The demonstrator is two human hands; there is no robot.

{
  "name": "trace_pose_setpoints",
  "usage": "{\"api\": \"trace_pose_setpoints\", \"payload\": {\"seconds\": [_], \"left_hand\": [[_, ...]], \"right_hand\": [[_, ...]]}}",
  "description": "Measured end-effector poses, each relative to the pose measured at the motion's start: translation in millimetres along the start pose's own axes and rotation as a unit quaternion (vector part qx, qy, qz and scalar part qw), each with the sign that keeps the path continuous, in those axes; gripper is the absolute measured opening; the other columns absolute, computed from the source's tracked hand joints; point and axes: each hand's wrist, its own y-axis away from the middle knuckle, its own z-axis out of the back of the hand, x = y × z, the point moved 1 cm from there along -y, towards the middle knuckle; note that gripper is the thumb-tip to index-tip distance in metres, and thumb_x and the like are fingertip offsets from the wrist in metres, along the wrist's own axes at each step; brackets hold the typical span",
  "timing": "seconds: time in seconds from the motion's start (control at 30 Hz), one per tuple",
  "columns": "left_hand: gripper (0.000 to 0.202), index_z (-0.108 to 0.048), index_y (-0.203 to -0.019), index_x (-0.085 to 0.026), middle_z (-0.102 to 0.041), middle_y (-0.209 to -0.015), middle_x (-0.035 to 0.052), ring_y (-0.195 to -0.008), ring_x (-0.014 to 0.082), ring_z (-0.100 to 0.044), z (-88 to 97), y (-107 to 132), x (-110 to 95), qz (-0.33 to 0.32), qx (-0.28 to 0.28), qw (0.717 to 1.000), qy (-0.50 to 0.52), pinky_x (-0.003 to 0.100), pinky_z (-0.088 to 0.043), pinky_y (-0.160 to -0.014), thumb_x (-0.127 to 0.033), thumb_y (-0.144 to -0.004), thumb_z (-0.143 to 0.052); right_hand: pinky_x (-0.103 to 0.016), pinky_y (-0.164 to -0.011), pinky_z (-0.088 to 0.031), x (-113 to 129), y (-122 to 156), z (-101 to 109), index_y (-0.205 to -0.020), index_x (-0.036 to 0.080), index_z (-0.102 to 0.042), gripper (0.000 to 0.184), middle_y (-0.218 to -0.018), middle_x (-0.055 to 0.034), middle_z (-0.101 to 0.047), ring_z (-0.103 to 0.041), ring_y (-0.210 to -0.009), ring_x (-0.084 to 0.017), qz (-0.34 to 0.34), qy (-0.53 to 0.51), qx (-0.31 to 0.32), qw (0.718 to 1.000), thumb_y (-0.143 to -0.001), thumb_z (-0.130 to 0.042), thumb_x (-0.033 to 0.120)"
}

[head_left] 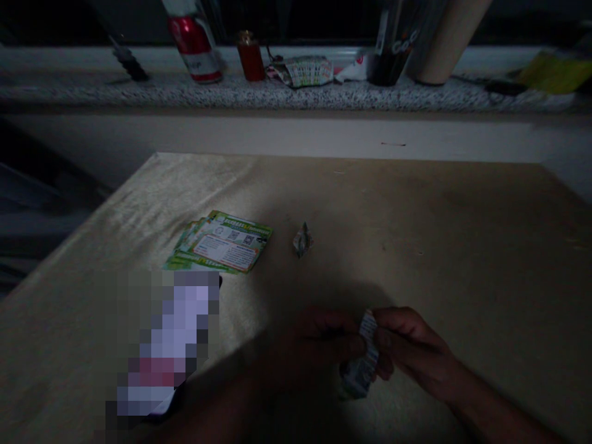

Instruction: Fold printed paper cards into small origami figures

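Observation:
Near the front of the table, a folded piece of printed paper [362,369] is held between both hands. My left hand [324,336] pinches its left edge; deep shadow covers most of that hand. From the other side, my right hand [404,342] grips the paper with thumb and fingers closed. The paper stands tilted, narrow at the top and wider below. Beyond the hands lies a small folded paper shape [303,240] with pointed ends. To its left is a fanned stack of green and white printed flyers [226,242].
A pixelated, phone-like device [171,339] glows at the left on the table [462,246]. Along the speckled windowsill [259,95] stand a red can [193,46], a small red jar [250,57], a crumpled wrapper [305,71], a dark drink container [393,49] and a beige cylinder [451,40].

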Motion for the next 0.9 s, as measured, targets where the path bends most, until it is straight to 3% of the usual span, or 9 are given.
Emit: {"api": "trace_pose_setpoints", "payload": {"seconds": [0.2,0.43,0.6,0.73,0.9], "left_hand": [[0.034,-0.076,-0.082,-0.010,-0.071,-0.077,0.0061,-0.063,0.0122,-0.057,4.1,2.6,4.0,0.045,-0.003,0.999,0.006,0.026,-0.044,-0.067,-0.045,-0.081,-0.076],[0.033,-0.076,-0.077,-0.011,-0.072,-0.074,0.0084,-0.068,0.0169,-0.064,1.4,-3.9,-3.0,0.049,0.050,0.996,0.055,0.033,-0.049,-0.076,-0.043,-0.082,-0.075],[0.031,-0.077,-0.077,-0.013,-0.070,-0.071,0.0041,-0.060,0.0120,-0.055,6.5,-1.0,4.1,0.067,0.015,0.997,0.040,0.027,-0.043,-0.065,-0.043,-0.077,-0.079],[0.034,-0.073,-0.071,-0.012,-0.065,-0.065,0.0005,-0.057,0.0096,-0.051,8.3,-0.9,10.2,0.094,0.013,0.994,0.052,0.025,-0.041,-0.062,-0.045,-0.073,-0.082],[0.036,-0.068,-0.066,-0.012,-0.052,-0.056,-0.0048,-0.052,0.0069,-0.039,11.2,-1.6,6.6,0.106,0.000,0.994,0.005,0.021,-0.034,-0.055,-0.046,-0.074,-0.081]], "right_hand": [[-0.019,-0.047,-0.040,-2.6,1.8,-0.9,-0.074,0.013,-0.067,0.036,-0.054,0.0006,-0.057,-0.049,-0.047,-0.008,-0.029,-0.016,-0.012,0.999,-0.090,-0.068,0.045],[-0.018,-0.048,-0.043,-7.3,1.3,-1.1,-0.076,0.012,-0.068,0.037,-0.050,0.0039,-0.051,-0.050,-0.044,-0.007,-0.049,-0.097,0.007,0.994,-0.088,-0.070,0.047],[-0.019,-0.047,-0.043,-8.1,-0.6,0.8,-0.070,0.012,-0.067,0.036,-0.052,0.0016,-0.055,-0.050,-0.045,-0.007,-0.045,-0.093,-0.006,0.995,-0.087,-0.072,0.043],[-0.021,-0.045,-0.050,-9.3,-0.4,-4.5,-0.062,0.014,-0.059,0.037,-0.048,0.0062,-0.044,-0.042,-0.039,-0.006,-0.056,-0.175,-0.011,0.983,-0.084,-0.074,0.040],[-0.020,-0.037,-0.048,-13.5,-1.1,-5.5,-0.061,0.017,-0.053,0.037,-0.043,0.0098,-0.036,-0.037,-0.033,-0.005,-0.054,-0.202,-0.008,0.978,-0.086,-0.070,0.037]]}}
